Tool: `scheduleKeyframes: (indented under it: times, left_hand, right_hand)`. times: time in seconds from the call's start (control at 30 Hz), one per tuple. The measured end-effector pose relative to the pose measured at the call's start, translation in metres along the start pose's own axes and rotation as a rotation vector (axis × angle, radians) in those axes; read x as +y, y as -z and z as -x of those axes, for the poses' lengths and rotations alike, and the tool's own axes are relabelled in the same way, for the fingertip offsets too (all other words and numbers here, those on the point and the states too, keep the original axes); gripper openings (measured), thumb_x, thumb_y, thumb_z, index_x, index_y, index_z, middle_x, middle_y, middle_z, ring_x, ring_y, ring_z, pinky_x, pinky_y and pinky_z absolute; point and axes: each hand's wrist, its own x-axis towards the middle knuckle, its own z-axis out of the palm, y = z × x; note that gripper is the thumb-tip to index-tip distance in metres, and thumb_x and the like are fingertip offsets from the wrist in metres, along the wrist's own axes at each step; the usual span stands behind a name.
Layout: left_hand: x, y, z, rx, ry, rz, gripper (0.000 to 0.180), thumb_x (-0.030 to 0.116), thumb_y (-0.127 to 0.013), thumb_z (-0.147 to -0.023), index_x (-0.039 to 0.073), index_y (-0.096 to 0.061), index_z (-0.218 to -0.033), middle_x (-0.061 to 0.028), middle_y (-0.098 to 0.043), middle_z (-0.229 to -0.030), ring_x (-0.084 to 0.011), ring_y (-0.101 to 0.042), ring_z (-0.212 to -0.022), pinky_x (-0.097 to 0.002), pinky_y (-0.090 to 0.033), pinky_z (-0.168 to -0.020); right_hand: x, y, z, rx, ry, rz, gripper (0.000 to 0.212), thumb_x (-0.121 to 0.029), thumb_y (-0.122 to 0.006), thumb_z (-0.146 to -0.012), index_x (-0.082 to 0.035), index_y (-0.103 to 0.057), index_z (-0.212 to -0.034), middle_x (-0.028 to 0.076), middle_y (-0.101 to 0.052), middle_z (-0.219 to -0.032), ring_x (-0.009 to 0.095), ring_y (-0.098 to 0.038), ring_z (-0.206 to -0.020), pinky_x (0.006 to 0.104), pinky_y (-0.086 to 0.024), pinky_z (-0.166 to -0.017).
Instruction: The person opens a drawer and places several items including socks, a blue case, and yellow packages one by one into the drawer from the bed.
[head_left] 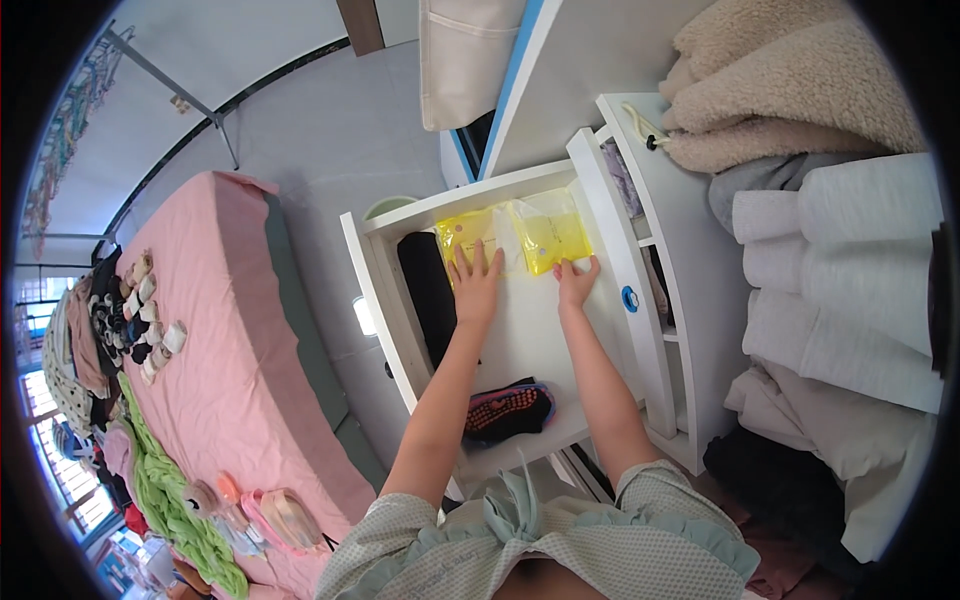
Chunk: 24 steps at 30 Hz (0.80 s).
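Both arms reach into a pulled-out white drawer (530,340). Two flat, clear-and-yellow plastic bags lie side by side at its far end. My left hand (477,285) rests with spread fingers on the left plastic bag (462,226). At the near edge of the right plastic bag (552,238), my right hand (576,284) has its fingers curled onto the bag's corner. A black folded cloth (425,300) runs along the drawer's left wall, close to my left hand. Dark socks with orange grip dots (508,412) lie at the near end, between my forearms.
Right of the drawer stands a white cabinet (690,290) with folded grey clothes (840,270) and a beige fleece (790,90). To the left, a pink-covered bed (220,330) bears balled socks (150,320), a green cloth (170,500) and a pink bag (285,515).
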Motion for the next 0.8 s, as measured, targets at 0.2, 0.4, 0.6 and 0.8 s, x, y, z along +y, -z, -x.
scheduleKeyframes:
  times: [0.2,0.4,0.6,0.8]
  left_hand:
    - [0.005,0.002,0.007,0.108,0.018,-0.035,0.055,0.011,-0.052,-0.075,0.026,-0.038,-0.126,-0.011,-0.033,-0.131,-0.0399,-0.027,-0.12,-0.0554,-0.027,-0.093]
    - [0.006,0.006,0.004,0.097,0.045,0.008,0.048,0.01,-0.048,-0.077,0.023,-0.04,-0.123,-0.0089,-0.035,-0.129,-0.0368,-0.03,-0.12,-0.0527,-0.033,-0.091]
    - [0.007,0.011,0.009,0.051,0.039,0.026,0.048,0.009,-0.049,-0.077,0.016,-0.039,-0.123,-0.0098,-0.034,-0.13,-0.0364,-0.03,-0.12,-0.0508,-0.032,-0.092]
    - [0.006,0.026,0.015,0.092,0.097,0.097,0.06,0.003,-0.056,-0.068,0.011,-0.037,-0.124,-0.0129,-0.039,-0.123,-0.0355,-0.037,-0.114,-0.0419,-0.036,-0.092]
  right_hand:
    - [-0.003,-0.003,0.001,0.015,0.058,0.063,0.062,0.001,-0.054,-0.078,-0.004,-0.017,-0.127,0.015,-0.057,-0.079,0.018,-0.061,-0.064,0.0247,-0.051,-0.059]
    - [-0.006,-0.008,0.008,0.023,0.075,0.181,0.064,0.0,-0.055,-0.076,0.0,-0.016,-0.126,0.014,-0.057,-0.076,0.018,-0.061,-0.061,0.0251,-0.051,-0.059]
    - [-0.006,-0.006,0.005,0.001,0.096,0.154,0.065,0.001,-0.055,-0.075,0.0,-0.014,-0.126,0.014,-0.056,-0.076,0.018,-0.06,-0.061,0.0255,-0.051,-0.059]
    - [-0.001,-0.001,0.018,-0.039,0.048,0.09,0.065,0.002,-0.054,-0.075,0.0,-0.015,-0.127,0.012,-0.052,-0.077,0.017,-0.058,-0.064,0.0239,-0.05,-0.058]
